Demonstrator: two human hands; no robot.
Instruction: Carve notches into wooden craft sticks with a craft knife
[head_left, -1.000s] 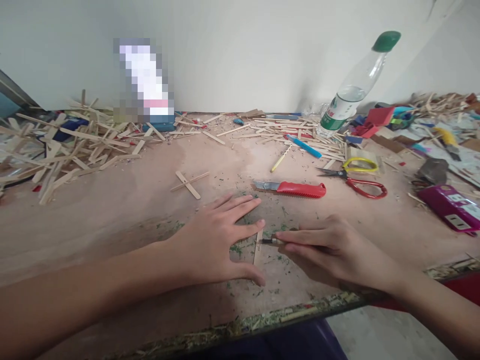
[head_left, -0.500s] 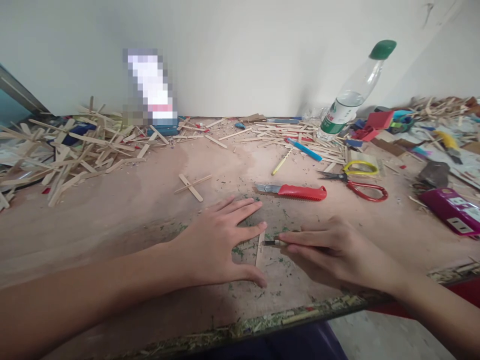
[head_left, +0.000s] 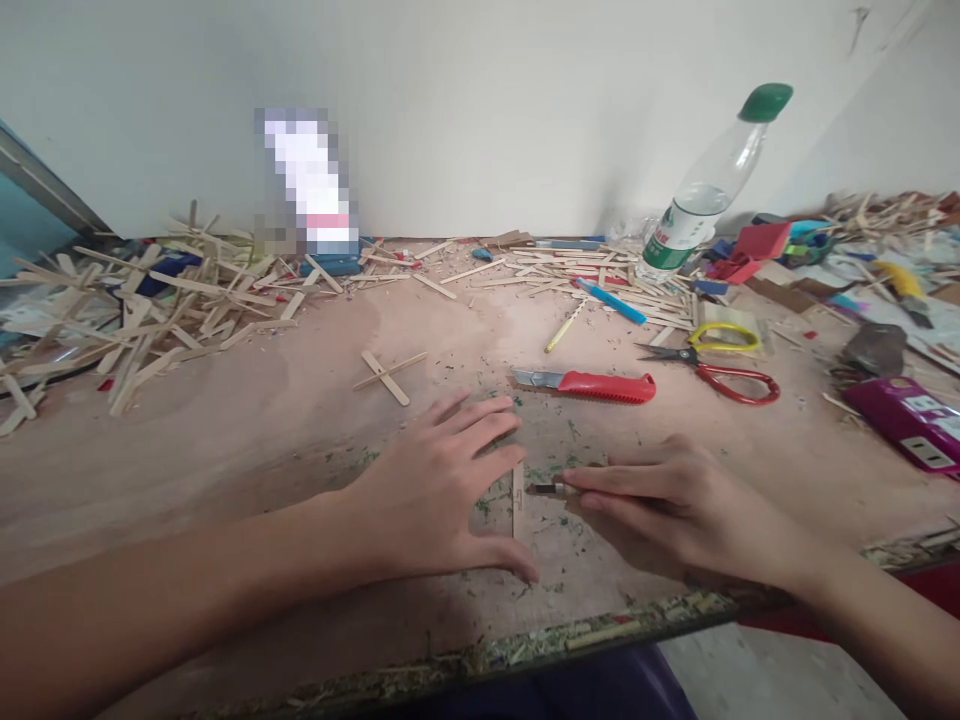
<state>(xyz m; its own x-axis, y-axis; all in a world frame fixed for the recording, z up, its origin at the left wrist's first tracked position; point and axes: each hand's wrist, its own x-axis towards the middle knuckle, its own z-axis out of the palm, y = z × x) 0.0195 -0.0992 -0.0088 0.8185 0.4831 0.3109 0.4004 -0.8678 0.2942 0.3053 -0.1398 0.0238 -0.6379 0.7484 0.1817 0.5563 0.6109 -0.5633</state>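
And here we have our left hand [head_left: 442,490] arched, fingers [head_left: 489,430] spread and thumb [head_left: 499,550] stretched apart, while our right hand [head_left: 667,500] pinches tightly, both forearms [head_left: 225,565] slanting inward!

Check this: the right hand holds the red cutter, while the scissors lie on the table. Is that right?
No: the head view shows the right hand holding a small metal-tipped tool; the red cutter lies on the table, as the scissors do.

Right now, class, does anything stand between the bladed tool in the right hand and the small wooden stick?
Nothing visible does. The bladed tool in the right hand points at the wooden stick from its right. The left hand lies mostly beyond the stick, outside that path.
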